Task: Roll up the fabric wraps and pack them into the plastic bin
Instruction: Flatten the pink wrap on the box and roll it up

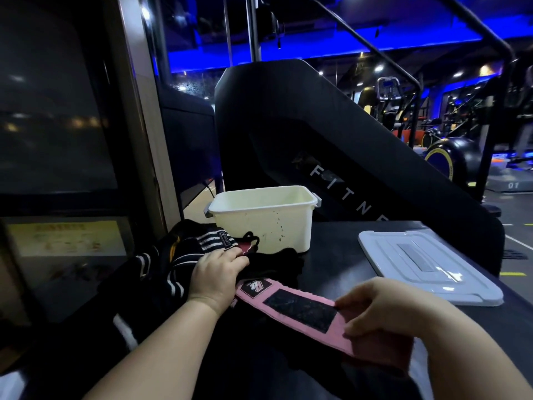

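A pink fabric wrap [291, 306] with a black hook patch and a logo tag lies stretched across the dark surface. My right hand [383, 307] pinches its near end between thumb and fingers. My left hand [217, 271] rests on the wrap's far end, fingers curled over the fabric beside a pile of black-and-white striped wraps [184, 255]. Behind the pile stands the cream plastic bin [265, 223], open, its inside hidden from this angle.
The bin's white lid [427, 264] lies flat at the right of the dark tabletop [340, 255]. A large black fitness machine [317, 145] rises right behind the bin. A window and its frame [138, 125] close off the left side.
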